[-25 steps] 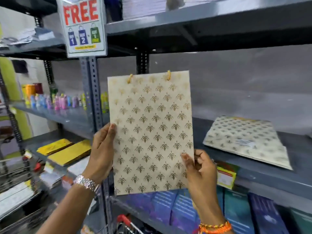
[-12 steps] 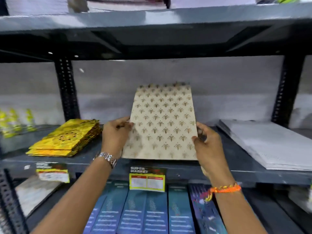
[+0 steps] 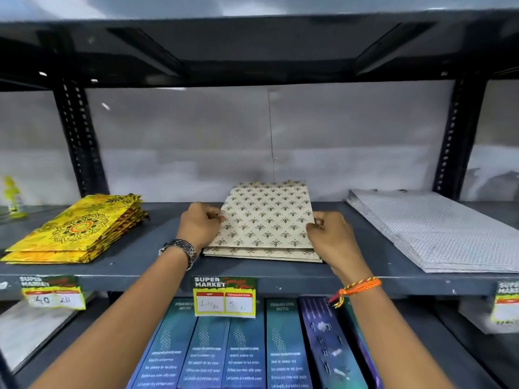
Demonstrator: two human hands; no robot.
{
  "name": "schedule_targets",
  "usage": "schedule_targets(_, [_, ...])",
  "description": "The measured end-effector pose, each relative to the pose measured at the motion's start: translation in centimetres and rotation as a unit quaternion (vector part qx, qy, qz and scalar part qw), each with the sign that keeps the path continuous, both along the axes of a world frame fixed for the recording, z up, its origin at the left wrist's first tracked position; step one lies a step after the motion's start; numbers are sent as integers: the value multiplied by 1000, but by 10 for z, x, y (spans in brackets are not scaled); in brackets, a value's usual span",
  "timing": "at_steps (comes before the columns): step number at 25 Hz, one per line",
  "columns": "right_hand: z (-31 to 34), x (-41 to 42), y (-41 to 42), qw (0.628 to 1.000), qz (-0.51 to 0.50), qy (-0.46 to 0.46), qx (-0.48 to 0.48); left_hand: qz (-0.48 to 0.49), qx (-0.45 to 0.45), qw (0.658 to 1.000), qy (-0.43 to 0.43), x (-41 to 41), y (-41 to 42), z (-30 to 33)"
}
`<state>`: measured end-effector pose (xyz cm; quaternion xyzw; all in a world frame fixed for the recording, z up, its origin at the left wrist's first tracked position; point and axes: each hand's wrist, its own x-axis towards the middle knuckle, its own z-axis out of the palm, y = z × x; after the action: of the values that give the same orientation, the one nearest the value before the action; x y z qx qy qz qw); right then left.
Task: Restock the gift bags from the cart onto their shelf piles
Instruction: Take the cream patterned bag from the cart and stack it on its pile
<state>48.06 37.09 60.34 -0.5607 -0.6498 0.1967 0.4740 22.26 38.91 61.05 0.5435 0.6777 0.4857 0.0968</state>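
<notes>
Looks like the placing step: the cream gift bag is being laid flat onto its matching pile, which sits between the yellow pile and the white pile. Left hand and right hand each pinch a side edge, fingers curled nearly closed. Next move, I'd guess: let go and square it up with the pile.

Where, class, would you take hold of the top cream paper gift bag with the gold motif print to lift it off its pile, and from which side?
Grip the cream paper gift bag with the gold motif print by its two long side edges, coming from the shelf front. It lies flat on its pile, so only thin edges offer purchase. The left hand and right hand already pinch there.
</notes>
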Motion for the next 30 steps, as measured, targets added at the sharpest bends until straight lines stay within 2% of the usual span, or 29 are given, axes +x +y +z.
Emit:
schedule_targets(7, [5,0,-14,998,-17,-61,-12,3,-59,988,142,6,-12,3])
schedule_targets(11, [11,-2,-20,996,-23,-86,-19,-9,-73,987,144,4,-20,9])
schedule_targets(13, [15,-4,-22,990,-53,-129,-3,-12,-36,991,125,0,-33,14])
schedule_targets(16, [25,-25,-35,980,-46,-166,100,-15,53,996,66,-13,-70,16])
schedule_targets(20, [22,-86,-63,963,69,-165,201,-20,111,992,-57,-41,-139,-13])
schedule_targets(24, [-10,-164,-102,928,206,-115,289,88,136,972,-171,-87,-219,-74])
schedule_targets(26, [-40,-207,-124,894,294,-87,326,179,134,947,-231,-115,-262,-118])
schedule_targets(28, [-77,-250,-146,851,398,-71,333,268,100,923,-256,-140,-304,-171])
schedule_targets(30, [-125,-286,-165,799,503,-98,314,339,42,894,-291,-158,-342,-231])
